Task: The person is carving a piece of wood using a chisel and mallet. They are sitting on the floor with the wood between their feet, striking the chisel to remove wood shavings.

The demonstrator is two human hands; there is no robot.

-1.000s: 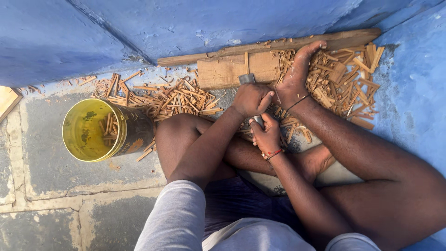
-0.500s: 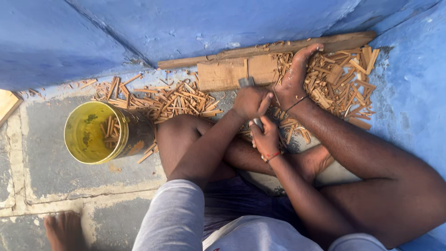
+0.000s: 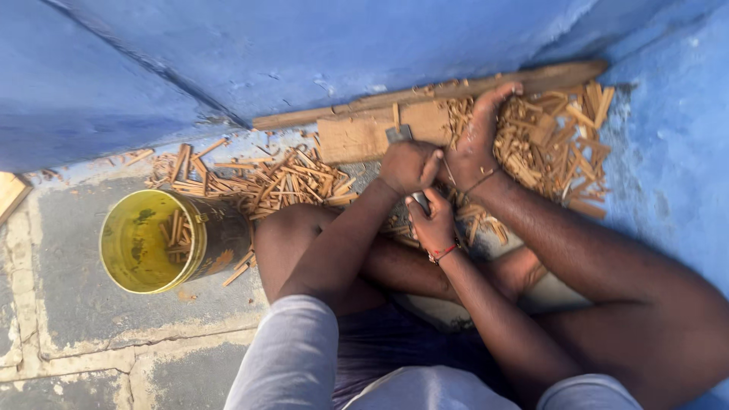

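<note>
Left hand [image 3: 408, 167] edged lower, fisted on grey metal blade [image 3: 399, 134].

1. The place looks like a rough, informal floor-level workspace, set in the corner of a plain building or yard rather than a fitted workshop
2. Blue-painted walls [image 3: 319, 53] meet at a corner, their paint worn and chipped near the base
3. The floor [image 3: 76, 304] is grey concrete slabs with cracked, pale joints
4. The person sits directly on the ground, legs folded, with no bench or table in view
5. Heaps of short brown wood slivers [image 3: 258, 178] lie scattered along the wall
6. A worn wooden block [image 3: 357, 137] and a long plank [image 3: 547, 76] rest against the wall
7. A dented yellow tin [image 3: 148, 239] lies tipped on the floor, holding a few slivers
</note>
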